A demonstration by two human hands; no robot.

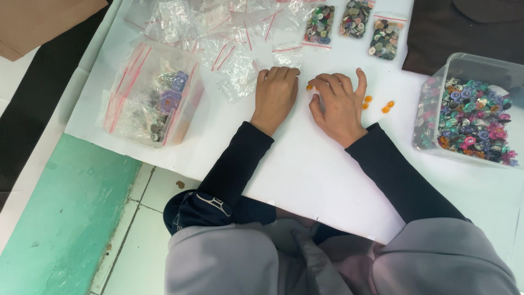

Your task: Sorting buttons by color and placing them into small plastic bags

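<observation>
Both hands lay palm down on the white sheet covering the table (305, 164). The left hand (275, 95) had its fingers curled under, knuckles up, and I could not tell whether anything sat beneath it. The right hand (338, 104) rested just beside it with fingers bent and the thumb spread out to the right; it held nothing that showed.

A single orange button (309, 87) lay between the two hands, near the fingertips of both. Four more orange buttons (376, 104) lay loose just right of the right thumb. They looked small, hard, light and smooth, so they would likely slide on the sheet and be best pinched by the rim between thumb and forefinger.

At the right stood a clear plastic tub (464, 68) full of mixed coloured buttons. At the far edge lay three small zip bags of buttons (355, 22), and left of them a heap of empty clear bags (218, 33). A second clear tub (155, 98) with bags and a few buttons stood at the left.
</observation>
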